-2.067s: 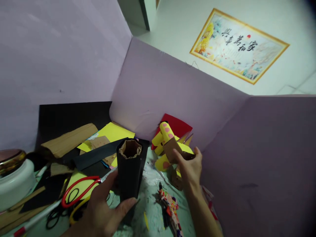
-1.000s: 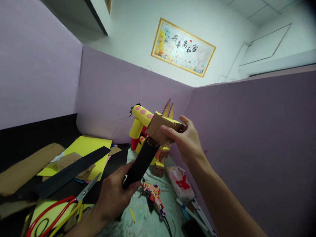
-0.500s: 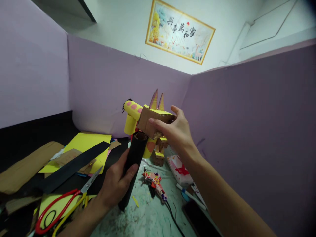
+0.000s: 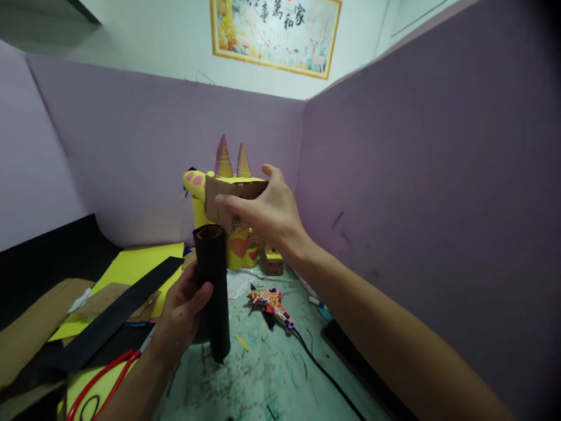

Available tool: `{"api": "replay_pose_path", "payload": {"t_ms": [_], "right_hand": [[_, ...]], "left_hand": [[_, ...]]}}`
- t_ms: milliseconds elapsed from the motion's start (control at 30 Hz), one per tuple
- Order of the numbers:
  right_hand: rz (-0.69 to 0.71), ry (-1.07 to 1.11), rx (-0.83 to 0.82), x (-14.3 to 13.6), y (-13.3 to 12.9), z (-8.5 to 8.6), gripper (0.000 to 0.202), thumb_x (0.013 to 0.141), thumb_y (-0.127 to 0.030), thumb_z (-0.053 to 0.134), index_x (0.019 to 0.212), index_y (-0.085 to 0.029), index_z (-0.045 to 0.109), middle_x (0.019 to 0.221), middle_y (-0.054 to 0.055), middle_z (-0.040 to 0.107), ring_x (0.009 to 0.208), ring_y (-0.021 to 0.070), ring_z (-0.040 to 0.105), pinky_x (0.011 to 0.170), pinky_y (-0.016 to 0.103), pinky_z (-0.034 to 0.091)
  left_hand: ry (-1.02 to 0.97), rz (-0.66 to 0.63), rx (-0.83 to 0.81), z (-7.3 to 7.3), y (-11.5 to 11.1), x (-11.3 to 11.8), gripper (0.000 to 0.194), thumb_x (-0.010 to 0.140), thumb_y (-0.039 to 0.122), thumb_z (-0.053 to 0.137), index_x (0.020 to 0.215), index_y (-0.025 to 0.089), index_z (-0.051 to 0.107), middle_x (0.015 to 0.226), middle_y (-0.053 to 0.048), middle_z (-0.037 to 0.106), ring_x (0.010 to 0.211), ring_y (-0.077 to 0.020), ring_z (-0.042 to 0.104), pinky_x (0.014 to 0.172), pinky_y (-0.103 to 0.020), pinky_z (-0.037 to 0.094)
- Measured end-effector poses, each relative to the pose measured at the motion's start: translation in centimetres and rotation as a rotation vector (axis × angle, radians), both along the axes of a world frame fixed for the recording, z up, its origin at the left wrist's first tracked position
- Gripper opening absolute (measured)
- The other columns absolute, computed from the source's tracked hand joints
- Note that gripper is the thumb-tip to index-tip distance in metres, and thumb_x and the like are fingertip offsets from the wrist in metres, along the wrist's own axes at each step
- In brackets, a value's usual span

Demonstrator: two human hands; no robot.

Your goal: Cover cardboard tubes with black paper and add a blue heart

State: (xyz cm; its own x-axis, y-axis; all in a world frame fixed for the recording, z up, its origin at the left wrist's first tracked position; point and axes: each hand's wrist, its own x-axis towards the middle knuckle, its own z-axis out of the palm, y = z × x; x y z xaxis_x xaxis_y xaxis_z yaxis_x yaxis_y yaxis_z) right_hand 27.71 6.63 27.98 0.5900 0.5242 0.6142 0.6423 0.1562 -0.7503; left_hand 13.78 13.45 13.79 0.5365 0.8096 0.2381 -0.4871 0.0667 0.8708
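Note:
My left hand [image 4: 182,313] is wrapped round a black paper-covered tube [image 4: 213,298] that stands nearly upright, its open brown top facing up. Just above that top, my right hand [image 4: 267,204] grips a small cardboard box [image 4: 221,202] between thumb and fingers. The top of the box is yellow, and two pointed yellow ears with pink edges [image 4: 223,159] rise behind it; whether they belong to the box I cannot tell. Behind my hands stands a yellow paper figure [image 4: 239,248] with pink spots and orange hearts, partly hidden by the box and tube.
A patterned glue gun [image 4: 272,307] with a black cord lies right of the tube. Scissors with red handles [image 4: 103,386], yellow paper [image 4: 149,263], a black strip [image 4: 127,304] and cardboard pieces [image 4: 48,316] lie at left. A dark phone-like slab [image 4: 350,356] is under my right forearm. Purple panels [image 4: 394,193] enclose the table.
The view has swung to the right. The tube has come more upright in my left hand, and the box is held more level above it. Both hands keep their hold.

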Motion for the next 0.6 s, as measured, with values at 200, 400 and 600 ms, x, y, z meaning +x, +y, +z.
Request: {"api": "replay_pose_path", "payload": {"t_ms": [200,400,600], "right_hand": [[-0.023,-0.051,-0.053,-0.7,-0.8,0.4,0.098,0.055,-0.055,0.071,0.135,-0.011,0.038,0.120,0.014,0.060,0.111,0.0353,0.057,0.094,0.053,0.043],[-0.028,-0.074,-0.084,-1.2,-1.3,0.6,0.088,0.056,-0.059,0.070,0.129,-0.017,0.040,0.117,0.013,0.061,0.106,0.0347,0.059,0.089,0.052,0.047],[-0.003,-0.085,-0.079,-1.4,-1.2,0.3,0.080,0.062,-0.060,0.068,0.124,-0.018,0.039,0.112,0.011,0.062,0.098,0.0326,0.061,0.082,0.050,0.051]], "left_hand": [[-0.028,-0.009,-0.011,-0.5,0.8,-0.3,0.048,0.062,0.027,0.082,0.108,0.021,0.067,0.100,-0.004,0.073,0.088,-0.0195,0.066,0.078,-0.025,0.054],[0.018,-0.081,0.016,0.1,1.1,-0.8,0.050,0.063,0.027,0.082,0.110,0.018,0.067,0.099,-0.006,0.074,0.086,-0.0213,0.068,0.078,-0.027,0.056],[0.055,-0.069,0.017,0.0,1.1,-0.8,0.052,0.063,0.031,0.081,0.111,0.021,0.064,0.111,-0.006,0.070,0.099,-0.0241,0.065,0.083,-0.029,0.055]]}}
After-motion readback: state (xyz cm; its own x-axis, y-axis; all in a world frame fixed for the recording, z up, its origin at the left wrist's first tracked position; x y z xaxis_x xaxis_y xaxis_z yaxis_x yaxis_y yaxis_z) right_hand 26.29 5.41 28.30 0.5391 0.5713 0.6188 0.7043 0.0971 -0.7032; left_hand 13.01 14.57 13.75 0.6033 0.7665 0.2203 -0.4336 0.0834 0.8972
